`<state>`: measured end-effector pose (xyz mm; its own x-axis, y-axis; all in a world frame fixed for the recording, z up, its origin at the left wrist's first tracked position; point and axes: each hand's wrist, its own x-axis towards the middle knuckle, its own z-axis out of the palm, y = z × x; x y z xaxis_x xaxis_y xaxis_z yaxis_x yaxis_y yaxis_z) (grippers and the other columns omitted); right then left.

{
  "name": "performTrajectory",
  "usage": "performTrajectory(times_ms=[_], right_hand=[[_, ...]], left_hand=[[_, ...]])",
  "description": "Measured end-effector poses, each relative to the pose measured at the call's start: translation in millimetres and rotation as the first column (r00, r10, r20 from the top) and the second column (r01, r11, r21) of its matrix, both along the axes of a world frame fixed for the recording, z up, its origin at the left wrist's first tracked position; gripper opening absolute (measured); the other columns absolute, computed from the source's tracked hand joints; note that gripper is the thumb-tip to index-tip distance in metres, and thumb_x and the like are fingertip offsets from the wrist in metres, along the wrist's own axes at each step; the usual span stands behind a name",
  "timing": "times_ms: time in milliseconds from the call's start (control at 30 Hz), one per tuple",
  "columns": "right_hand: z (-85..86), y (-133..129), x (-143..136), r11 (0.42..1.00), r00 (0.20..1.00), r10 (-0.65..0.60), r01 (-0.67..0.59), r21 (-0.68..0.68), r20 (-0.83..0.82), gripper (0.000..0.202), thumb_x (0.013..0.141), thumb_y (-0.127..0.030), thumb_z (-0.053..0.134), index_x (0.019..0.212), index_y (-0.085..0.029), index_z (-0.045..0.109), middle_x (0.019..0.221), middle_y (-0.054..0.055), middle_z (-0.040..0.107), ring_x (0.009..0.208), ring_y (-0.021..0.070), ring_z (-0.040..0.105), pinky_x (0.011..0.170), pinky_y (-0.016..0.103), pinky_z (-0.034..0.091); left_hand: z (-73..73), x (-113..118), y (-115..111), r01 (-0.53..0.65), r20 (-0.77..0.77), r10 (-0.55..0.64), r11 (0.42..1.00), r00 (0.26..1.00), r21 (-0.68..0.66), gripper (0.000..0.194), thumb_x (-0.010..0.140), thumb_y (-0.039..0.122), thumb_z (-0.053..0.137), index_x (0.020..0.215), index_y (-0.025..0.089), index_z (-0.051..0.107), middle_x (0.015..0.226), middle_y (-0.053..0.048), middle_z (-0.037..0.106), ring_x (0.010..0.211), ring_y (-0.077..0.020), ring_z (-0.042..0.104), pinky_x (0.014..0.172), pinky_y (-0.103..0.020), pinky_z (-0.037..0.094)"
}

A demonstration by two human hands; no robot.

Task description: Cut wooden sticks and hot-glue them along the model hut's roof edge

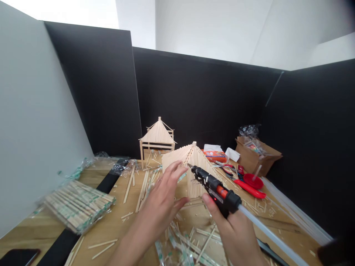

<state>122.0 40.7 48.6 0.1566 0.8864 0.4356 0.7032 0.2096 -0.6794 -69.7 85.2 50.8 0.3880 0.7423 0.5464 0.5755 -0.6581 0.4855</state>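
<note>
My right hand (237, 236) is wrapped round a black hot glue gun (213, 186), with a long pale glue stick (271, 236) trailing from its back end. The gun's nozzle points at the upper part of a small house roof (203, 162) built from thin wooden sticks. My left hand (163, 190) is at the roof's left side, fingers stretched out and thumb apart. Whether its fingertips touch the roof, I cannot tell. Behind stands a second stick-built house model (158, 135), upright on legs, with open framing on its far side.
A plastic-wrapped bundle of chopsticks (80, 205) lies left, and a phone (20, 256) lower left. Loose sticks and wrappers (180, 244) litter the front. At right are red-handled tools (251, 188), a red dish (253, 181), a cardboard box (255, 157) and clear glue sticks (299, 212). Black panels (205, 96) enclose the table.
</note>
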Motion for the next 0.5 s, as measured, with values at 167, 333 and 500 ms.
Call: performTrajectory(times_ms=[167,333,500], right_hand=[[0.9,-5,1,1.000,1.000,0.024,-0.024,0.003,0.009,0.036,0.091,-0.054,0.050,0.087,-0.022,0.067,0.075,0.002,0.070,0.069,0.0184,0.067,0.061,0.024,0.052],[3.3,-17,0,1.000,1.000,-0.017,0.017,0.014,0.009,0.039,0.090,-0.056,0.051,0.084,-0.022,0.070,0.076,0.003,0.074,0.071,0.0206,0.070,0.063,0.025,0.053],[-4.7,-28,3,1.000,0.999,0.014,-0.015,0.022,0.035,0.042,0.088,-0.058,0.053,0.082,-0.021,0.072,0.074,0.005,0.076,0.071,0.0228,0.072,0.064,0.026,0.055]], left_hand=[[0.4,0,0,0.002,0.003,-0.002,1.000,1.000,0.005,0.072,0.089,0.015,0.060,0.146,0.035,0.021,0.156,-0.008,0.029,0.144,-0.0236,0.031,0.117,-0.049,0.031],[2.5,-1,-1,-0.005,-0.014,0.006,1.000,1.000,0.023,0.070,0.090,0.017,0.059,0.146,0.033,0.021,0.156,-0.008,0.032,0.144,-0.0232,0.032,0.117,-0.047,0.033],[1.3,-1,-1,-0.003,-0.020,0.004,0.999,1.000,0.038,0.071,0.089,0.017,0.061,0.146,0.032,0.021,0.156,-0.008,0.032,0.144,-0.0236,0.033,0.117,-0.046,0.033]])
